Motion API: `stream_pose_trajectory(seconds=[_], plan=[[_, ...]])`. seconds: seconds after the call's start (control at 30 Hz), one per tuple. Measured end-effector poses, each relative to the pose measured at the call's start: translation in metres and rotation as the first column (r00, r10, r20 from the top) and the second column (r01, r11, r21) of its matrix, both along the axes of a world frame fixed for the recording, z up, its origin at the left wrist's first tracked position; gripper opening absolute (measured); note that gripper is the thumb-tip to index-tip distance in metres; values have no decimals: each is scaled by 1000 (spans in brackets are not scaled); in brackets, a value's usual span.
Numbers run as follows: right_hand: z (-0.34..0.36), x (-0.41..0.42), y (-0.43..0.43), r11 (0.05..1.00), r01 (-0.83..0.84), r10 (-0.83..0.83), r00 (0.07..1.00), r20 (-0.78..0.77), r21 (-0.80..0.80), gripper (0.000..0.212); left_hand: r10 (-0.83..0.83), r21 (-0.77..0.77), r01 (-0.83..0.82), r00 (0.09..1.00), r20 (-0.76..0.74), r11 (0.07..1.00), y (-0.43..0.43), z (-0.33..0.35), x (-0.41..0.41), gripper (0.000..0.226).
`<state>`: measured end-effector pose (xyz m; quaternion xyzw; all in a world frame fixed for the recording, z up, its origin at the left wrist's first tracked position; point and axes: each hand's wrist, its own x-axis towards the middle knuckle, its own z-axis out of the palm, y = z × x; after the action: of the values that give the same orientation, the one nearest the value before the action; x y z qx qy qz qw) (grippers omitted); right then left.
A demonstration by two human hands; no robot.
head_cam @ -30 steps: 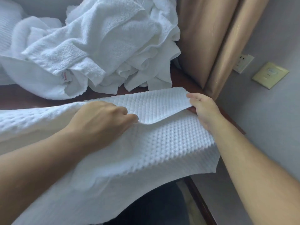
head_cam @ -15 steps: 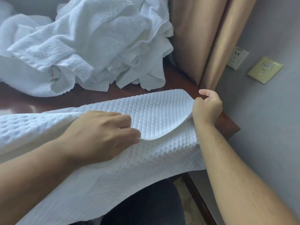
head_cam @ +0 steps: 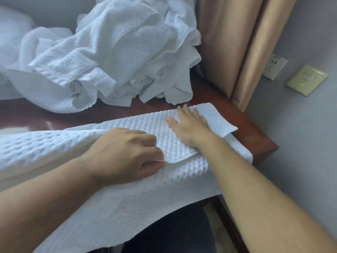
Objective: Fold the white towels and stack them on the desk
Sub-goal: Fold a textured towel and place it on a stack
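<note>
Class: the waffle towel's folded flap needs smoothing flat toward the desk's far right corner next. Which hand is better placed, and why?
Right. The right hand already lies flat on the flap of the waffle towel near that corner of the desk; the left hand is pinching the fold's edge.

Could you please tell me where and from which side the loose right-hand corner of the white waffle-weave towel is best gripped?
Pinch the white waffle-weave towel at its free corner flap, coming from the right: it lies thin, apart from the flat right hand.
</note>
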<state>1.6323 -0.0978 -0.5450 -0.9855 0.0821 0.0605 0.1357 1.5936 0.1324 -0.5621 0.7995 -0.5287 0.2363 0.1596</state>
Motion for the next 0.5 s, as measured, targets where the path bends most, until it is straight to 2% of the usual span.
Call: stream_pose_trajectory(seconds=[0.07, 0.13, 0.27, 0.3, 0.37, 0.4, 0.43, 0.5], plan=[[-12, 2, 1, 995, -11, 14, 999, 29, -95, 74, 55, 25, -55, 998, 14, 998, 2, 2, -1, 30], [-14, 4, -2, 996, 7, -4, 999, 41, -94, 74, 163, 76, -167, 985, 56, 983, 8, 5, -5, 38], [-6, 1, 4, 993, 46, -41, 998, 44, -109, 70, 424, 130, -443, 893, 153, 887, 47, 11, -7, 43], [-3, -2, 9, 984, 78, -68, 995, 68, -159, 63, 480, 130, -502, 861, 165, 855, 59, 11, -7, 50], [6, -8, 38, 974, 77, -43, 986, 162, -211, 34, 582, 133, -601, 798, 156, 788, 92, 14, -14, 66], [8, -12, 57, 988, 43, -12, 978, 208, -145, 20, 603, 154, -616, 788, 123, 773, 105, 16, -18, 72], [9, -17, 81, 999, -37, 44, 969, 244, -31, 19, 608, 195, -609, 791, 72, 769, 119, 18, -23, 77], [6, -31, 132, 960, -227, 167, 935, 312, 166, 33, 607, 259, -572, 791, -74, 778, 145, 23, -30, 85]])
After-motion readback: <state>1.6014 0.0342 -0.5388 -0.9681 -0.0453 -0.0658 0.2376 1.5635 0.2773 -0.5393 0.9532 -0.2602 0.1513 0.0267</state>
